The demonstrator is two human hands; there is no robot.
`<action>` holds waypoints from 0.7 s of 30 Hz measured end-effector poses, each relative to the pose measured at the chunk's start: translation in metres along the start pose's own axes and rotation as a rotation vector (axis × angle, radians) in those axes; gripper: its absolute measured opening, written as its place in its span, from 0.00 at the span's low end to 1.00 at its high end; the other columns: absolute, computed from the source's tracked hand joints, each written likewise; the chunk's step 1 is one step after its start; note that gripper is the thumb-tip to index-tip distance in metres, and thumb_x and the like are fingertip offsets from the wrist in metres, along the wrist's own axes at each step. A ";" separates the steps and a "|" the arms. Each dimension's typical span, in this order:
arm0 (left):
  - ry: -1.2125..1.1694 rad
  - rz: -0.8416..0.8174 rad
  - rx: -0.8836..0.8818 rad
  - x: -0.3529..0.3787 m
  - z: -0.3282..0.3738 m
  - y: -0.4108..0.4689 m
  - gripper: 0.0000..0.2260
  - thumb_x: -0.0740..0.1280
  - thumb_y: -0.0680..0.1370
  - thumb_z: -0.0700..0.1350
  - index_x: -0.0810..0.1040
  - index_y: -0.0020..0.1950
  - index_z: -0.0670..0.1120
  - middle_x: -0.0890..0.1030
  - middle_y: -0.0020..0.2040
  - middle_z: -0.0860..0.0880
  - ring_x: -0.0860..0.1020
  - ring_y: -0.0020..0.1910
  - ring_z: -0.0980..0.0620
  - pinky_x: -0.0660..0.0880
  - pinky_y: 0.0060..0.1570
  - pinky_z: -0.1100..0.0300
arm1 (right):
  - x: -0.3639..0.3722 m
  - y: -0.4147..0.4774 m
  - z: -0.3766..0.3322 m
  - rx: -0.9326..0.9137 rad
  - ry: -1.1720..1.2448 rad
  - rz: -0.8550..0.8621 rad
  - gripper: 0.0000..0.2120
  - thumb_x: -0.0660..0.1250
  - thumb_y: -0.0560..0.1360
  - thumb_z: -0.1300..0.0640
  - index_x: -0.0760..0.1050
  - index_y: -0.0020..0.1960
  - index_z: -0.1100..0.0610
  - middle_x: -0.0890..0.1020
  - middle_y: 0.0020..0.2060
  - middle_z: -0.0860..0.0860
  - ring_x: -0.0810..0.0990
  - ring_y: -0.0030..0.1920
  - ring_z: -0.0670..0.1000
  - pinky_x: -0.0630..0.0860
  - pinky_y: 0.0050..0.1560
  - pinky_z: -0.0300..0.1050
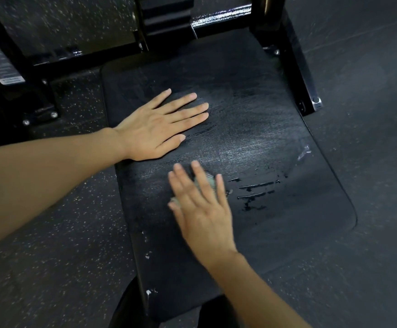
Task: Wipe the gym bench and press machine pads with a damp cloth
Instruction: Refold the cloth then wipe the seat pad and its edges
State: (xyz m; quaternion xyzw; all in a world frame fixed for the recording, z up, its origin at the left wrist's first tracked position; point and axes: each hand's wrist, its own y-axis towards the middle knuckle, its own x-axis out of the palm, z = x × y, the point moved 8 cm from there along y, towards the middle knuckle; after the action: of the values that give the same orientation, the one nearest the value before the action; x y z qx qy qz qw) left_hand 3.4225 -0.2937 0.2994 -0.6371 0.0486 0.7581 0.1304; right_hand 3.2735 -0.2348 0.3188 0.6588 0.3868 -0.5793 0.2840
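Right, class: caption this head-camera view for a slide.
Left hand rests flat on the black bench pad while the right hand presses a pale cloth onto its wet surface.

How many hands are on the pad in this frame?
2. The left hand lies flat on the upper left of the pad; the right hand presses the cloth near its middle.

The cloth lies mostly hidden under the blurred right hand, showing only between its fingers. Far left of the fingers, a label carries print too small to read.
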 end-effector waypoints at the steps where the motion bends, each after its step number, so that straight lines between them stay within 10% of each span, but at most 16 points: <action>1: 0.001 0.000 -0.004 0.000 0.002 0.000 0.26 0.46 0.84 0.52 0.53 0.81 0.48 0.53 0.81 0.51 0.49 0.81 0.48 0.43 0.77 0.45 | -0.004 -0.001 0.019 0.030 0.008 0.024 0.23 0.52 0.83 0.47 0.69 0.75 0.51 0.68 0.75 0.46 0.61 0.77 0.53 0.56 0.75 0.61; 11: -0.029 0.001 -0.078 0.006 0.026 0.001 0.26 0.46 0.83 0.51 0.52 0.82 0.48 0.51 0.82 0.51 0.48 0.81 0.49 0.43 0.78 0.44 | -0.015 -0.004 0.110 0.379 0.108 0.087 0.26 0.44 0.84 0.45 0.63 0.78 0.54 0.63 0.78 0.47 0.52 0.79 0.53 0.46 0.77 0.60; 21: -0.042 0.009 -0.166 0.006 0.045 0.007 0.26 0.47 0.83 0.51 0.52 0.82 0.47 0.52 0.82 0.50 0.48 0.81 0.49 0.43 0.77 0.46 | -0.007 -0.013 0.062 -0.024 -0.042 -0.004 0.26 0.47 0.83 0.46 0.65 0.77 0.55 0.65 0.77 0.48 0.59 0.78 0.54 0.54 0.75 0.60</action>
State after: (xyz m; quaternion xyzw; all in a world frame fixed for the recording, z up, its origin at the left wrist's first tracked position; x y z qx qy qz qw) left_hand 3.3765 -0.2889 0.3014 -0.6294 -0.0144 0.7734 0.0750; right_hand 3.2291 -0.2800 0.3165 0.6421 0.3891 -0.5890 0.2989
